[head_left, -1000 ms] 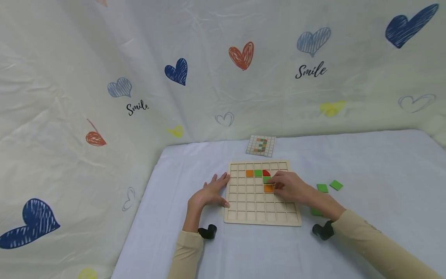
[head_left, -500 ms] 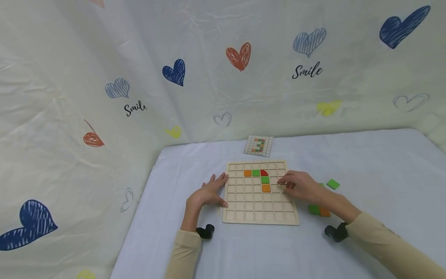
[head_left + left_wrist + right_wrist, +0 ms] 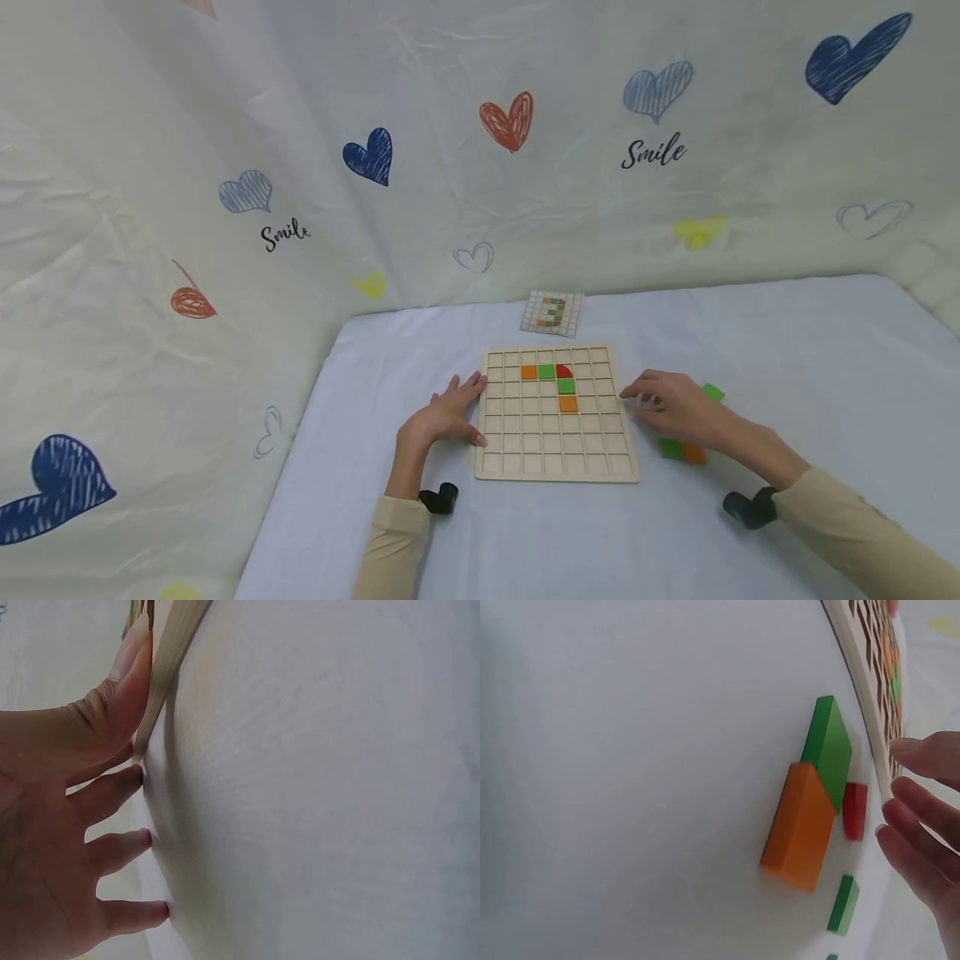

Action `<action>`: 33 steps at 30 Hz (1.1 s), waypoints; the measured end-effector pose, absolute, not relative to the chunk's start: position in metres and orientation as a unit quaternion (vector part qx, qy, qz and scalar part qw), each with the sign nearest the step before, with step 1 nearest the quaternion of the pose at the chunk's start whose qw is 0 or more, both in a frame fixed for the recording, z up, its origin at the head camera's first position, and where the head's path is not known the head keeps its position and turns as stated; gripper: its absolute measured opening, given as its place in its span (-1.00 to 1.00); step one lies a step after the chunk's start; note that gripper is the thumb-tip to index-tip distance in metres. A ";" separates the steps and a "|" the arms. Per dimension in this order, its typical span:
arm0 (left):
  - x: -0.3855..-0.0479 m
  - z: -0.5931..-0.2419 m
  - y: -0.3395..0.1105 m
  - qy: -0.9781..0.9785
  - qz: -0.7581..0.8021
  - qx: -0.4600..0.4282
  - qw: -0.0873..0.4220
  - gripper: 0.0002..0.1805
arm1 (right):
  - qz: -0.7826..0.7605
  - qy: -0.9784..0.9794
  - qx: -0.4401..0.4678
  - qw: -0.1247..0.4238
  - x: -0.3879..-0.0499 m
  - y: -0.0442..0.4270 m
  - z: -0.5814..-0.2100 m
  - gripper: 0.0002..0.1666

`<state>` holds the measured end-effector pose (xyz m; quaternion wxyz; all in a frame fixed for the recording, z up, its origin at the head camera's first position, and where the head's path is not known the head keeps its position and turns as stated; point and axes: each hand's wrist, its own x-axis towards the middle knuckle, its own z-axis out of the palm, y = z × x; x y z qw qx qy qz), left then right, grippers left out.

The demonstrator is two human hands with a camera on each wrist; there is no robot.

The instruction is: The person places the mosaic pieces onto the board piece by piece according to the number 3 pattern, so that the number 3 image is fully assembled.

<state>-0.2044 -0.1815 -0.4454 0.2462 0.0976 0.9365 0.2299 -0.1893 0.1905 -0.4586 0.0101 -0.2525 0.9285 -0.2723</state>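
L hand (image 3: 444, 417) splayed, touching wooden grid board (image 3: 517, 443) at L edge. R hand (image 3: 675, 408) loosely parted, empty, nr R edge. Green tile (image 3: 830, 750) prob. light, stiff; pinch sides.

Grid board (image 3: 525, 425): pale wood, matt, smooth-edged. Orange block (image 3: 810, 829) and green block (image 3: 830, 742): smooth faces, low sheen, material uncertain. Pattern card (image 3: 552, 313): paper-like. Bench cloth (image 3: 555, 542): matt, lightly wrinkled. Wall sheet (image 3: 420, 242): creased, faintly glossy; fabric or plastic unclear. Sleeves (image 3: 862, 529): matt cloth.
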 end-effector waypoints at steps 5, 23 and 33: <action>-0.206 -0.448 -0.182 0.939 0.218 0.099 0.246 0.16 | -0.269 0.928 -0.256 -0.005 -0.185 0.204 -0.462 -0.74; -0.204 -0.446 -0.183 0.938 0.235 0.100 0.235 0.17 | -0.240 0.945 -0.220 -0.030 -0.178 0.233 -0.467 -0.65; -0.204 -0.446 -0.184 0.935 0.240 0.116 0.235 0.17 | -0.200 0.964 -0.174 -0.020 -0.182 0.235 -0.470 -0.69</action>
